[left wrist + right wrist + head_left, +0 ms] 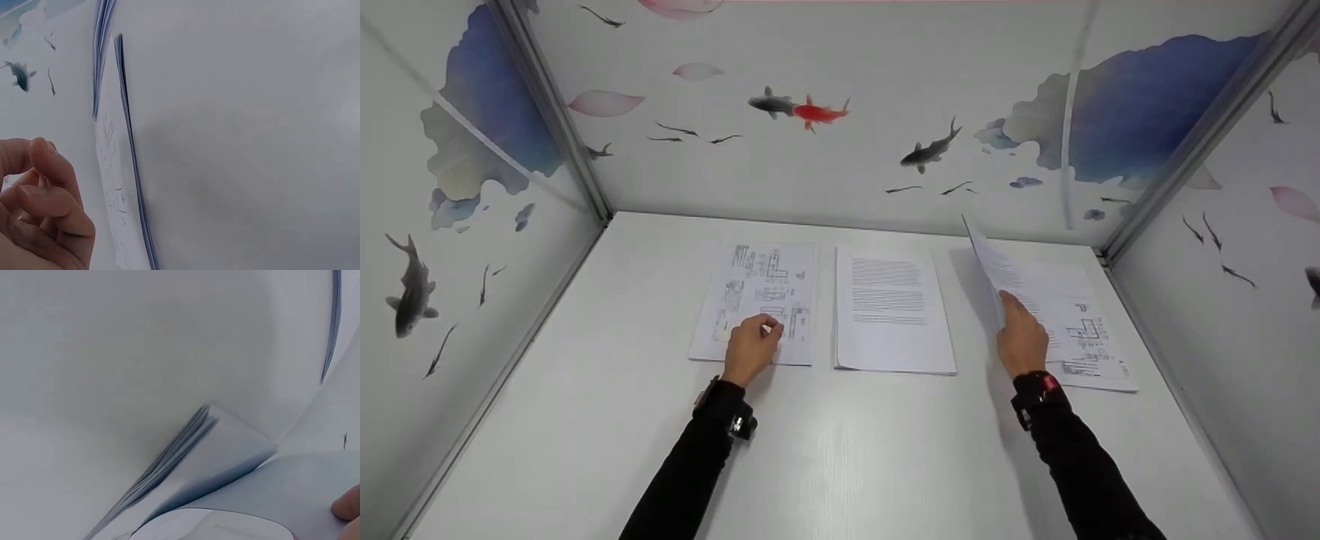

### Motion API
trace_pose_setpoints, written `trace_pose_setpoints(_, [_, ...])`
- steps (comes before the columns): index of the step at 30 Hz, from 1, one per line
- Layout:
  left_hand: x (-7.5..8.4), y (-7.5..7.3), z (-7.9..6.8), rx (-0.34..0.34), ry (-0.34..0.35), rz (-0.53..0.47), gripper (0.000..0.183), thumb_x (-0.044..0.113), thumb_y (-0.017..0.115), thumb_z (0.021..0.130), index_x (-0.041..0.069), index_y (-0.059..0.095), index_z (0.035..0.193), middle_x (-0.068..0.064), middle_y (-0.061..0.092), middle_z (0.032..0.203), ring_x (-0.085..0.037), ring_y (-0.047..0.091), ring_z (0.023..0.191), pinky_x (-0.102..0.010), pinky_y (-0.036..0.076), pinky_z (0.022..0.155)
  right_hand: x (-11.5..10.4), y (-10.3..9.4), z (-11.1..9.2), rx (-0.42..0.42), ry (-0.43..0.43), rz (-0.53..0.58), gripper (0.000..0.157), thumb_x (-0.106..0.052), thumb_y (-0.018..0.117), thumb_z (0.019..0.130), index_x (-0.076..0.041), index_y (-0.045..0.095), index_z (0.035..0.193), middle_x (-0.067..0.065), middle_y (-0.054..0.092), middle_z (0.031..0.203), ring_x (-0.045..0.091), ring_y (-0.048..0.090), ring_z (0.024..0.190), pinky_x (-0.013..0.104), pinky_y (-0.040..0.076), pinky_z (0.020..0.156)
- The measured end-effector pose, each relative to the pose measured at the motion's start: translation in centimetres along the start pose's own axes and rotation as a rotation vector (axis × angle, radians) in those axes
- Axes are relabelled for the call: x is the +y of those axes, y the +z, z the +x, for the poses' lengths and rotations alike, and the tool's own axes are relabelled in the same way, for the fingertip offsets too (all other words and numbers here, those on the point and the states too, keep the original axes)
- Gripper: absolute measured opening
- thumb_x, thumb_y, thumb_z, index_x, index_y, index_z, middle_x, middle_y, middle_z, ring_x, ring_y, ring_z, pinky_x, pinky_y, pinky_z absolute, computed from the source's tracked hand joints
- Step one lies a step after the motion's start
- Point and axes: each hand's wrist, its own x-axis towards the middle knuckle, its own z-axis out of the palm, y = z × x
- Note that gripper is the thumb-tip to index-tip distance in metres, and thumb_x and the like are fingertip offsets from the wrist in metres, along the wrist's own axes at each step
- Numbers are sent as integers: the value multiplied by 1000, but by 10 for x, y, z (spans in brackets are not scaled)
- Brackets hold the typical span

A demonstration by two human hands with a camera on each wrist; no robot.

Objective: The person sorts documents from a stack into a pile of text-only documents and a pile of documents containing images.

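Note:
On the right, my right hand (1023, 337) pinches the edge of a printed sheet (991, 259), which tilts up over a paper stack with line drawings (1099, 367). The right wrist view shows fingertips (347, 505) on the bent sheet (281, 486), above the layered edges of the stack (183, 450). My left hand (752, 349) hovers at the lower part of the left paper stack (712, 330), which bears technical drawings. Its fingers are loosely curled, and nothing shows between them in the left wrist view.
A middle stack of papers (894, 345) with lines of text lies between the hands on the white table (840, 450). White panels (840, 180) painted with fish and petals enclose the table at the back and sides, with metal posts (559, 112) at the corners.

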Motion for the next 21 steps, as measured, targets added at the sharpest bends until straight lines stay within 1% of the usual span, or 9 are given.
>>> trace_pose_setpoints(4, [6, 8, -1, -21, 3, -11, 17, 24, 61, 95, 10, 70, 95, -2, 60, 67, -14, 55, 54, -26, 40, 48, -15, 6, -3, 32, -77, -7, 57, 18, 50, 84, -1, 52, 138, 24, 56, 136, 48, 62, 104, 56, 51, 84])
trace_pose_setpoints(8, [13, 15, -2, -27, 36, -9, 16, 23, 62, 95, 9, 71, 96, -2, 61, 70, -14, 53, 57, -26, 40, 50, -33, 12, -6, 78, -159, 8, 63, 21, 53, 78, -5, 54, 136, 23, 59, 133, 49, 65, 96, 56, 53, 77])
trace_pose_setpoints(10, [17, 19, -2, -31, 49, -13, 16, 23, 62, 95, 10, 71, 96, -1, 62, 71, -14, 53, 58, -27, 40, 51, -44, 14, -7, 87, -192, 28, 66, 22, 53, 77, -6, 55, 136, 22, 59, 133, 48, 65, 97, 55, 53, 76])
trace_pose_setpoints(14, [25, 28, -2, -59, 64, -34, 15, 23, 62, 95, 10, 71, 95, -1, 62, 68, -13, 55, 58, -26, 40, 51, -62, 19, -11, 79, -236, 37, 68, 23, 54, 77, -8, 55, 137, 19, 59, 136, 44, 64, 107, 52, 54, 82])
trace_pose_setpoints(17, [32, 35, -2, -102, 73, -62, 16, 22, 61, 95, 9, 70, 97, -1, 62, 67, -12, 55, 55, -25, 42, 49, -72, 24, -14, 75, -270, 14, 69, 23, 56, 77, -9, 54, 138, 18, 59, 136, 41, 64, 109, 50, 55, 83])
trace_pose_setpoints(21, [41, 44, -4, -196, 109, -101, 19, 21, 59, 97, 7, 70, 104, -1, 61, 69, -12, 56, 53, -25, 45, 49, -81, 30, -16, 99, -334, 6, 71, 24, 57, 76, -9, 54, 138, 17, 60, 135, 40, 65, 108, 48, 56, 82])
